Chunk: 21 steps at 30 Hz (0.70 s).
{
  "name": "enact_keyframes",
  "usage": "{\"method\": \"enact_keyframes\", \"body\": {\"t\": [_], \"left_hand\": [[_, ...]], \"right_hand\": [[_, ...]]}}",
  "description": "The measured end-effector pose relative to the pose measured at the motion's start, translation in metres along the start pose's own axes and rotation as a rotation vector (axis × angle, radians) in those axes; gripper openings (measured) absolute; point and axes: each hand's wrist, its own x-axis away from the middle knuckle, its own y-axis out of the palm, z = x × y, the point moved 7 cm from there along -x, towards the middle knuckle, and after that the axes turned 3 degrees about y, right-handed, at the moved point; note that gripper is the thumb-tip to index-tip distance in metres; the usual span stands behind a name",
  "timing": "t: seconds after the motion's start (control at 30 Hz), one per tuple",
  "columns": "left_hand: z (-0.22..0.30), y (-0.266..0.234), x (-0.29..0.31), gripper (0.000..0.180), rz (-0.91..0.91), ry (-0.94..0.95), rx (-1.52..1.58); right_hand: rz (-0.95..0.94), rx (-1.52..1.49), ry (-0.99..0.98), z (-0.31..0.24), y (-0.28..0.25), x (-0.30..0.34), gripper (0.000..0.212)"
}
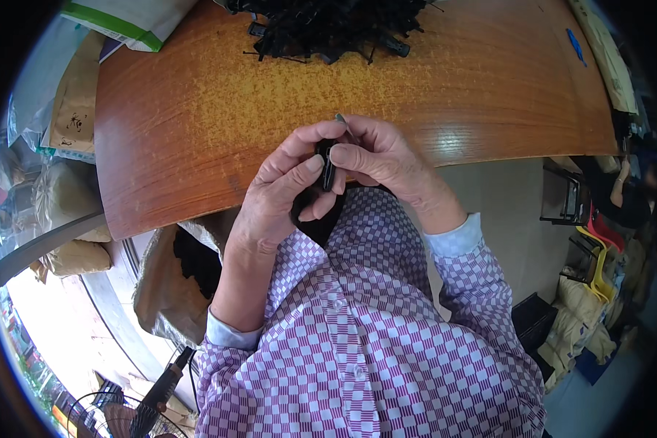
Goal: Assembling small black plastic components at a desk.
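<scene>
Both hands meet in front of my body, just over the near edge of the wooden table. My left hand is closed around a small black plastic part, with its thumb along one side. Against the same part presses the thumb of my right hand, whose fingers curl round behind. Beside the right fingertips a thin object with a green tip pokes out; its kind is hard to make out. Farther back on the table lies a heap of black plastic parts.
The worn wooden table curves across in front. A blue object lies at its right end. Bags crowd the left side. Below stands an open sack with black material, near a fan. Another person's arm and chairs show at right.
</scene>
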Motion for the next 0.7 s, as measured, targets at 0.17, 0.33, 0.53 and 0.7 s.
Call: {"method": "enact_keyframes", "body": {"t": [0.17, 0.33, 0.53, 0.7], "left_hand": [[0.002, -0.003, 0.004, 0.039, 0.034, 0.005, -0.301], [0.006, -0.006, 0.008, 0.035, 0.119, 0.149, -0.608], [0.017, -0.023, 0.022, 0.033, 0.318, 0.196, -0.498], [0.018, -0.035, 0.025, 0.034, 0.373, 0.237, -0.526]], "right_hand": [[0.136, 0.386, -0.162, 0.001, -0.020, 0.000, 0.028], [0.273, 0.618, -0.200, -0.002, -0.006, 0.005, 0.030], [0.266, 0.256, 0.021, 0.018, 0.029, 0.008, 0.038], [0.268, 0.225, -0.082, 0.022, 0.041, -0.005, 0.030]]}}
